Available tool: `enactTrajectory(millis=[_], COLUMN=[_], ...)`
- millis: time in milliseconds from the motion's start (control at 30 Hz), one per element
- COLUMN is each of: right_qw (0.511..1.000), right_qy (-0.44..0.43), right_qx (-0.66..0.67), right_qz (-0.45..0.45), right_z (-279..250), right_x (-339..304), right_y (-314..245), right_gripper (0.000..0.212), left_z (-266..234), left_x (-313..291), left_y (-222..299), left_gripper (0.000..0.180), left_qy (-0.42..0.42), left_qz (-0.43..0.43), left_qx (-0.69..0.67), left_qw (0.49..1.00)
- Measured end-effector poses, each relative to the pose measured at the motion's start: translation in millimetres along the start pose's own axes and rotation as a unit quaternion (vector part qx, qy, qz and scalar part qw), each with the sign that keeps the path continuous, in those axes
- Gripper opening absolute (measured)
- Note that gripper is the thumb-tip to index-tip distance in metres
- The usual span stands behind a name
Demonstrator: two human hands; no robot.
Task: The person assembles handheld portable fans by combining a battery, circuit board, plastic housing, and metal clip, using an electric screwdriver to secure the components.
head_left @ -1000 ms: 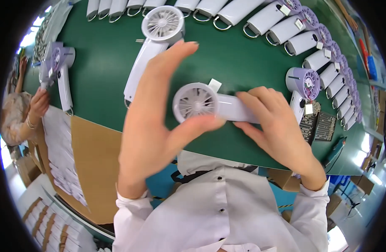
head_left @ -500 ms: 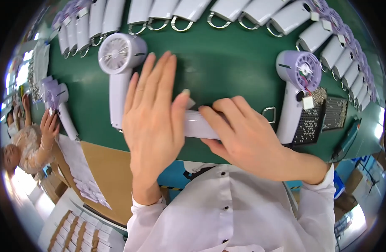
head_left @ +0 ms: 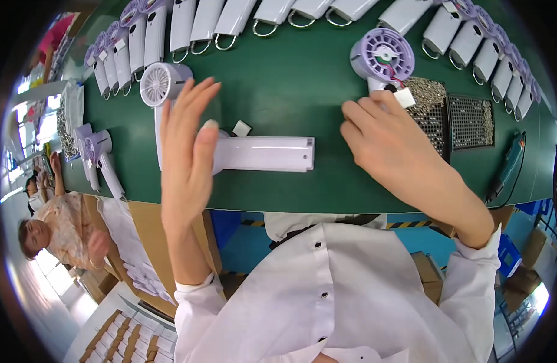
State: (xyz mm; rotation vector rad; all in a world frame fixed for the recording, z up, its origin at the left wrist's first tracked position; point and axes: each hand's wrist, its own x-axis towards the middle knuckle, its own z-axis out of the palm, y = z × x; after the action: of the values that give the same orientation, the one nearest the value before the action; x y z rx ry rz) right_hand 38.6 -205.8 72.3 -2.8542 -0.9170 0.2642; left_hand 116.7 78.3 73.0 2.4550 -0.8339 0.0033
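Note:
A white handheld fan handle (head_left: 269, 153) lies crosswise on the green table, its end with two small holes toward the right. My left hand (head_left: 187, 151) is open, fingers stretched, over the left end of this handle, hiding what is there. A small white block (head_left: 241, 128) sits just beyond the handle. Behind my left fingers stands out a lilac-and-white fan with a grille (head_left: 160, 85). My right hand (head_left: 393, 130) has its fingers curled down at a second fan with bare motor and wires (head_left: 384, 54), covering its handle. Anything between these fingers is hidden.
Fans with metal loops (head_left: 265, 27) form an arc along the far side. Black trays of small metal parts (head_left: 471, 121) lie at the right, near a green-and-black powered hand tool (head_left: 507, 166). More fans (head_left: 100, 154) lie at the left, where a person (head_left: 66, 230) sits.
My right hand has left the crosswise handle and moved right, over where a loose metal loop lay. My left hand stays open. The whole view has shifted.

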Motion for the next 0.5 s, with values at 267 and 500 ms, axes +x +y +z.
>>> enactTrajectory(millis=[267, 500], right_qw=[0.988, 0.999], right_qy=[0.155, 0.04], right_qx=[0.02, -0.032], right_qz=[-0.009, 0.002], right_z=[-6, -9], right_x=[-10, -16], right_y=[10, 5], right_gripper=[0.029, 0.029], left_z=[8, 10], left_x=[12, 18], left_y=[50, 43], left_gripper=[0.069, 0.048], left_qy=[-0.176, -0.236], left_qz=[0.158, 0.189], left_qx=[0.027, 0.089], left_qw=[0.971, 0.949])
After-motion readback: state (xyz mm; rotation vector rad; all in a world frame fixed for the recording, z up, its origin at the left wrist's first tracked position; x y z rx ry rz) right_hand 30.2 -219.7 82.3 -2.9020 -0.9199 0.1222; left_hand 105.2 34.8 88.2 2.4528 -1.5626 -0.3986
